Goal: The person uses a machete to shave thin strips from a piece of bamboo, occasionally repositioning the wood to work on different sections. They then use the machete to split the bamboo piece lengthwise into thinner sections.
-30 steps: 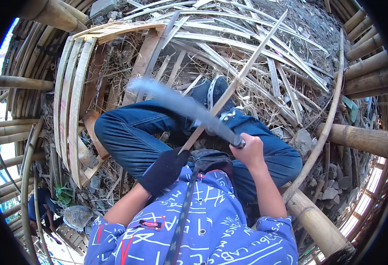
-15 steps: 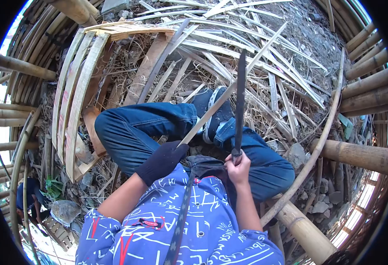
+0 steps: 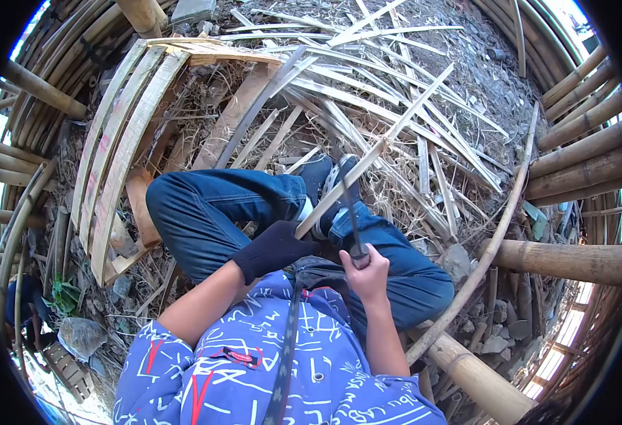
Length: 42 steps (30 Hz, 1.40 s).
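Note:
My left hand [image 3: 272,251], in a dark knit glove, is closed around the lower end of a pale bamboo strip [image 3: 353,172]. The strip slants up and to the right, over my shoes. My bare right hand [image 3: 365,269] grips the handle of a long dark knife [image 3: 351,212]. Its blade points upward, lies close beside or across the strip, and is blurred toward the tip. Both hands are in front of my waist, between my bent knees.
Loose split strips [image 3: 396,106] lie over the ground ahead. A wooden slatted frame [image 3: 123,142] stands at the left. Thick bamboo poles [image 3: 566,262] reach in from the right, near a long thin pole [image 3: 502,234]. Another person [image 3: 26,308] is at the far lower left.
My right hand has moved left and slightly down, and the knife blade has swung left toward the strip. The strip in my left hand has shifted slightly. The whole view has shifted a little.

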Available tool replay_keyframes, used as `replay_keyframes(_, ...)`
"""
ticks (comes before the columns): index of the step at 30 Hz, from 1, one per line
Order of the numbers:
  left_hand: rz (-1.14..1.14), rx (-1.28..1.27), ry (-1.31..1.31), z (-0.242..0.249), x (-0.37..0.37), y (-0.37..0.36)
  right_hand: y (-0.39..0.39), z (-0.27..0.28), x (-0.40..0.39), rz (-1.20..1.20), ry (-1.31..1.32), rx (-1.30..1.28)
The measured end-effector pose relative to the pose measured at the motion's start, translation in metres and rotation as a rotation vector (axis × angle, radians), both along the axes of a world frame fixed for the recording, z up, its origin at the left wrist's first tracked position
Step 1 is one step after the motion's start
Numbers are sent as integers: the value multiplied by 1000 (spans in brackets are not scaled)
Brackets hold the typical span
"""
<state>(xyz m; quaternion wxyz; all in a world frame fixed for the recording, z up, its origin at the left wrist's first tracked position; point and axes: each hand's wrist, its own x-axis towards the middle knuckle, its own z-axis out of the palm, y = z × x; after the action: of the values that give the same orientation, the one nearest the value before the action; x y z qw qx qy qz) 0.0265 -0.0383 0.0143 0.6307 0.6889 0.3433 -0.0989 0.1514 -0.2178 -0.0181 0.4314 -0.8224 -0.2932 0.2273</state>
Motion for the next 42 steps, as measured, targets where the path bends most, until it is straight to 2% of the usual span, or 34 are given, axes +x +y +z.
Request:
replay_keyframes(3, -101, 47, -74, -15, 1, -4, 9, -4, -4, 98, -99, -2)
replay_keyframes(5, 10, -142, -216, -11, 4, -12, 16, 1, -4, 123, -107, -41)
replay_keyframes(6, 10, -142, -215, -11, 6, -12, 18, -3, -4, 131, -171, -80)
replay_keyframes(8, -101, 86, -94, -15, 8, -13, 24, -7, 1, 166, -313, -157)
replay_keyframes(9, -95, 82, -90, -17, 9, -14, 26, -9, 6, 173, -309, -159)
replay_keyframes(12, -58, 233, -188, -24, 11, -21, 26, -17, 19, 176, -454, -263)
replay_keyframes(15, -53, 292, -262, -39, 12, -29, 21, -31, 36, 177, -557, -264)
replay_keyframes(23, -154, 346, -71, -40, 9, -29, 17, -41, 57, 159, -607, -284)
replay_keyframes(27, -127, 282, -2, -8, -1, -26, 4, -47, 94, -19, -569, -468)
replay_keyframes(29, -129, 288, -25, -16, -12, -36, -9, -55, 124, -157, -626, -598)
replay_keyframes(31, -129, 302, -60, -21, -17, -36, -19, -41, 130, -81, -623, -598)
replay_keyframes(34, -152, 216, -38, -27, -20, -33, -18, -25, 112, -92, -645, -588)
replay_keyframes(37, -121, 208, -36, -32, -19, -26, -17, -31, 84, -114, -478, -346)
replay_keyframes(40, -188, 256, 9, -28, -17, -18, -5, -19, 43, -115, -158, -104)
replay_keyframes(42, -75, 154, -80, -26, -16, -17, 2, -12, 17, -111, -17, -44)
